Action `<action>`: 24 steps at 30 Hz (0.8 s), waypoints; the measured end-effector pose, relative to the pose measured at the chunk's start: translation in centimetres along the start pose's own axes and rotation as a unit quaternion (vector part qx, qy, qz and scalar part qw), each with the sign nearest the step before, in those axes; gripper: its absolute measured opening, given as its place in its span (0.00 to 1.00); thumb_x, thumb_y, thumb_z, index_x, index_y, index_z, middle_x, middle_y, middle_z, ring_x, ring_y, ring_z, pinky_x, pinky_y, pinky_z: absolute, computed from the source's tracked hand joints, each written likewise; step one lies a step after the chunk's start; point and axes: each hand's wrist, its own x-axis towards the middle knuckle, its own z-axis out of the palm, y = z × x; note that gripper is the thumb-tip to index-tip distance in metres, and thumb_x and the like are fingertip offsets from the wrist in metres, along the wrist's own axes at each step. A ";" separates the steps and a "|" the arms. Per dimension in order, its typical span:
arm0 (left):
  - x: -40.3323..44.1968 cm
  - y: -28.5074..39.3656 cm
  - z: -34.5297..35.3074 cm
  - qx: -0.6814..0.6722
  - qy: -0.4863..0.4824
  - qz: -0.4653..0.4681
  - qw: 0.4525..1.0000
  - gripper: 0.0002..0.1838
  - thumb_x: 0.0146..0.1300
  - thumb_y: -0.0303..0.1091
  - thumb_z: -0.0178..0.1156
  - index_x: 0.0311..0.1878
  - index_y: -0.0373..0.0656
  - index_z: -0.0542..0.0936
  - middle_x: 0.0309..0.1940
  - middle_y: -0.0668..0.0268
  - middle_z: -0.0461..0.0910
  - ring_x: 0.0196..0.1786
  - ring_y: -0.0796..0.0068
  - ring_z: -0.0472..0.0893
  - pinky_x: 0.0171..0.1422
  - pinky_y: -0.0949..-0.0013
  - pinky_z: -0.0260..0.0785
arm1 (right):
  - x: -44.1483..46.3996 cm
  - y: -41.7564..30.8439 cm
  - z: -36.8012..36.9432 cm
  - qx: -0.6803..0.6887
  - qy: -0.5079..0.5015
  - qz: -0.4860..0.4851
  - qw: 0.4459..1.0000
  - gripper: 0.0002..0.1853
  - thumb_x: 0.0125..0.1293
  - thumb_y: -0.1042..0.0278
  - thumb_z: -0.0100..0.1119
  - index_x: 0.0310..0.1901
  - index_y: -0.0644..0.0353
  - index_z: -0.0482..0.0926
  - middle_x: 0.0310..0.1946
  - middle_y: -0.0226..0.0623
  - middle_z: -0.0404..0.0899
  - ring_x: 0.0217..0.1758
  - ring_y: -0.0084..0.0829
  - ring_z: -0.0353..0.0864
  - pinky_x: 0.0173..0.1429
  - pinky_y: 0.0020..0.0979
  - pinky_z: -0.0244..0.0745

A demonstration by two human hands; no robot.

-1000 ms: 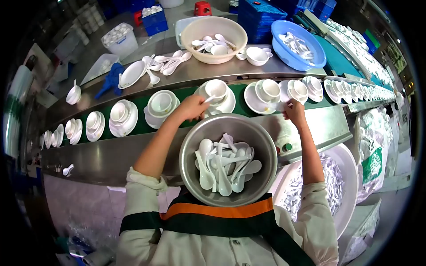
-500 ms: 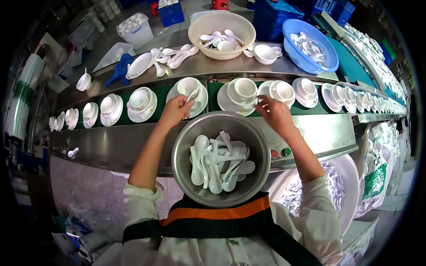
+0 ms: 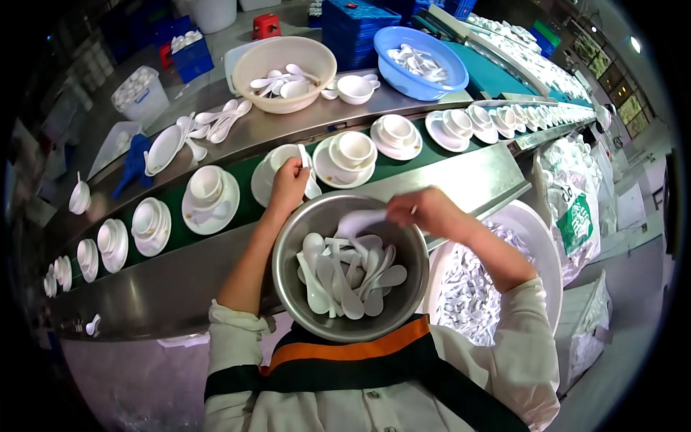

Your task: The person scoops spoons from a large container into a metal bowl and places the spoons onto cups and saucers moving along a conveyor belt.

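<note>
Left hand pinches left spoon by handle, beside cup on green belt. Right hand, blurred, fingers closed on handle end of right spoon, over spoons in steel bowl. Spoons look light, stiff, smooth; likely slippery when wet, chip-prone. Best grip: mid-handle.

A factory-like packing workshop. A green conveyor belt carries a long row of white dish sets, with stacked blue crates behind.
</note>
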 end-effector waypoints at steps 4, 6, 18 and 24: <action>1.7 1.0 -0.1 0.044 -0.025 -0.113 0.992 0.07 0.57 0.25 0.52 0.38 0.34 0.70 0.24 0.59 0.76 0.27 0.68 0.78 0.33 0.66 0.72 | 1.7 8.1 -2.0 -0.198 0.194 0.065 0.958 0.06 0.55 0.68 0.58 0.34 0.57 0.78 0.26 0.37 0.79 0.24 0.37 0.79 0.30 0.33 0.74; 2.8 -1.0 0.3 0.307 0.057 0.080 0.947 0.09 0.53 0.23 0.52 0.38 0.32 0.70 0.26 0.49 0.76 0.32 0.53 0.79 0.38 0.59 0.72 | 2.7 14.9 -1.2 -0.226 0.164 0.066 0.958 0.06 0.56 0.67 0.58 0.34 0.57 0.80 0.26 0.37 0.80 0.23 0.33 0.80 0.28 0.30 0.74; 0.6 0.3 -3.8 0.415 0.075 -0.039 0.906 0.12 0.52 0.28 0.54 0.41 0.36 0.75 0.31 0.53 0.79 0.37 0.54 0.79 0.42 0.59 0.70 | 10.7 18.0 2.2 -0.191 0.050 0.074 0.978 0.18 0.56 0.57 0.61 0.44 0.61 0.77 0.32 0.42 0.80 0.25 0.36 0.80 0.33 0.32 0.75; -7.8 12.0 -1.2 0.406 -0.287 0.142 0.856 0.24 0.40 0.27 0.65 0.45 0.40 0.73 0.44 0.59 0.73 0.50 0.60 0.72 0.53 0.60 0.63 | 6.6 4.6 -0.2 -0.110 -0.112 -0.253 0.955 0.19 0.44 0.64 0.67 0.41 0.57 0.76 0.41 0.38 0.76 0.40 0.33 0.79 0.42 0.32 0.74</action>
